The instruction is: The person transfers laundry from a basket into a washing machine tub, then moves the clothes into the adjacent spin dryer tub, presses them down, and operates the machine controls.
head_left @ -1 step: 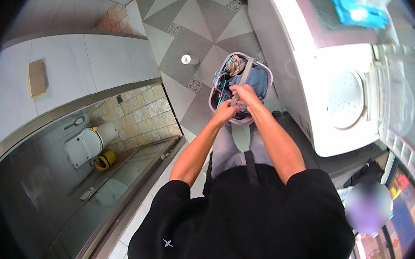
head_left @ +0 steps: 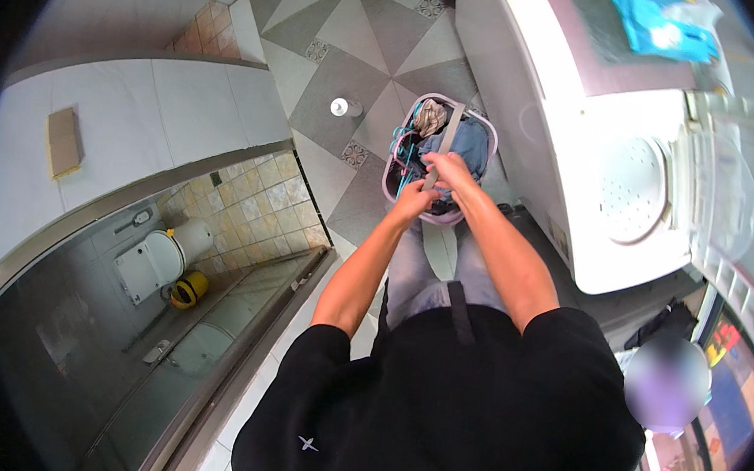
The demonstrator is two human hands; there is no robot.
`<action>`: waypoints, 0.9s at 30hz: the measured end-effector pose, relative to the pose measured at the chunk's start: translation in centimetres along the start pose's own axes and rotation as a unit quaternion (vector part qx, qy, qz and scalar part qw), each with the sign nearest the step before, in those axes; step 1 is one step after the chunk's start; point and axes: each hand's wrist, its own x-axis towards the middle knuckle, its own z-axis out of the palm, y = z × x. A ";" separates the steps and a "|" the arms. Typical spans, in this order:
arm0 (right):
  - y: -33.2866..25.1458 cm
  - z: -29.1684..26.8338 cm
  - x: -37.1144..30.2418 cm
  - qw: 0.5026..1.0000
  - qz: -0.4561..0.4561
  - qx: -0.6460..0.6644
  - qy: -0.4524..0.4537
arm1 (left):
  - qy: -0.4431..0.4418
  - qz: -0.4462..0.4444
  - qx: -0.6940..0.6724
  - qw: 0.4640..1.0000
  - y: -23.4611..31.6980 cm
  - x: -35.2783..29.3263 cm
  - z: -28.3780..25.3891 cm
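Glare on white appliance point(head_left: 569, 153), dim bathroom floor point(head_left: 91, 328), fisheye-curved edges, black corners

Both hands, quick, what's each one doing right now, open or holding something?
Left hand: closed, holding the flat beige strip near its lower end.
Right hand: closed on the same strip, farther up.

A pale pink basket point(head_left: 494, 145), its opening upward, contained crumpled blue clothing point(head_left: 471, 145), brown cloth point(head_left: 430, 118) and turquoise hangers point(head_left: 398, 138); a flat beige strap point(head_left: 450, 133) slanted across its top.
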 end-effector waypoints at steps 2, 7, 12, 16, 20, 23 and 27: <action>-0.1 -0.2 4.2 0.999 0.017 -0.035 0.015 | 0.016 -0.008 -0.003 1.000 -1.6 4.6 0.0; 0.9 -0.1 13.0 0.990 0.077 -0.110 0.036 | 0.085 0.000 0.026 0.996 -7.7 14.4 0.0; 5.6 2.1 17.1 0.996 0.077 -0.046 0.013 | 0.126 -0.060 0.111 0.984 -8.4 15.2 -1.9; 9.4 4.6 17.4 0.997 0.051 0.060 0.003 | 0.177 -0.012 0.121 0.977 -13.1 15.2 -5.4; 13.2 2.9 18.4 0.999 -0.035 0.000 0.000 | 0.192 0.056 0.113 0.973 -12.8 15.4 -8.3; 13.2 2.0 18.6 0.962 -0.116 -0.238 0.067 | 0.220 0.053 0.233 0.946 -10.0 14.6 -10.7; 12.7 2.1 23.5 0.950 -0.092 -0.252 0.161 | 0.242 0.074 0.328 0.910 -9.8 13.6 -12.3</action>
